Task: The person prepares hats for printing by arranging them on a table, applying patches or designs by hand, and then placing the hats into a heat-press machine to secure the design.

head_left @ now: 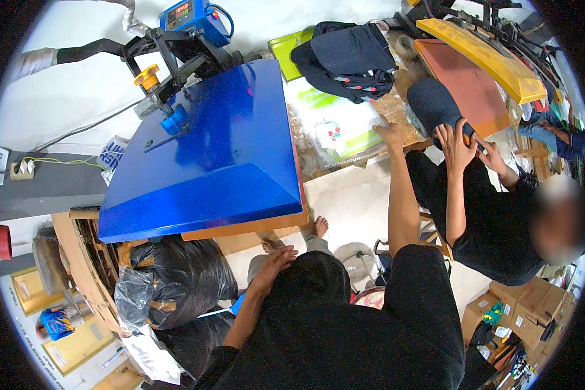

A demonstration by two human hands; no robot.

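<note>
My left hand [278, 265] hangs over my lap, its fingers stretched out, with nothing in it. It is below the front edge of a blue heat press [240, 162]. My right arm reaches forward to the worktable, where my right hand [390, 134] is at the right edge of a clear sheet [351, 144] with a small red and green printed design. Two of its fingertips show apart; whether they press on the sheet is too small to tell. Beyond the sheet lies a stack of dark caps [348, 55], some with small coloured prints.
To my right a person's hands hold a dark cap [430, 107] beside a yellow heat press [484, 55] with a reddish-brown pad [465, 84]. A blue control box [195, 23] sits behind the blue press. Black plastic-wrapped bundles [188, 273] and cardboard [84, 260] are at left, boxes [530, 312] at lower right.
</note>
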